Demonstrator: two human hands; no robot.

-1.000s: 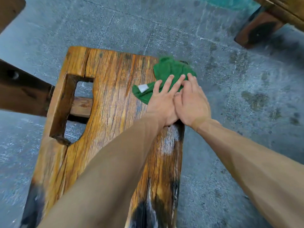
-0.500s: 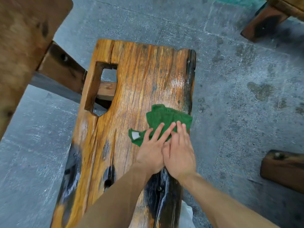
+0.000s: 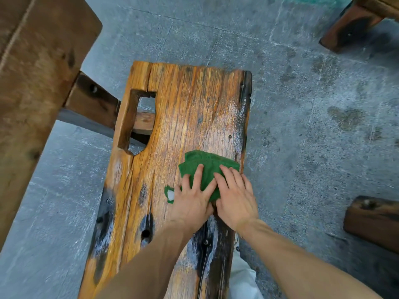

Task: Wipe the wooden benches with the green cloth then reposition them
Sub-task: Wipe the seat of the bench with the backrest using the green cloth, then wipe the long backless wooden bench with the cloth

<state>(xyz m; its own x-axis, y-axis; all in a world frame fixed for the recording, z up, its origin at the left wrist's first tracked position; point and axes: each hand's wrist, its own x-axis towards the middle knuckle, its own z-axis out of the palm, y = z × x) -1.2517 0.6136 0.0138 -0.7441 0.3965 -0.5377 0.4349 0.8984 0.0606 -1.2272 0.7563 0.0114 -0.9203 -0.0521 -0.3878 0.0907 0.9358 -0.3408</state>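
- At far left, a big wooden slab [image 3: 32, 93] stands close beside the wooden bench [image 3: 194, 117]; I judge swinging that end leftward would knock it.
- Nearer centre, a cut-out hole [image 3: 138, 119] opens in the bench top; I reckon the cloth could snag on its edge.
- My left hand [image 3: 190, 201] lies flat, fingers straight and spread, pressing the green cloth [image 3: 207, 162].
- My right hand [image 3: 235, 195] lies flat beside it, fingers straight on the same cloth, close to the bench's right edge; a push rightward could slide it off.
- Right of the bench, the stone floor [image 3: 302, 147] gives open room, until a wooden piece [image 3: 373, 221].
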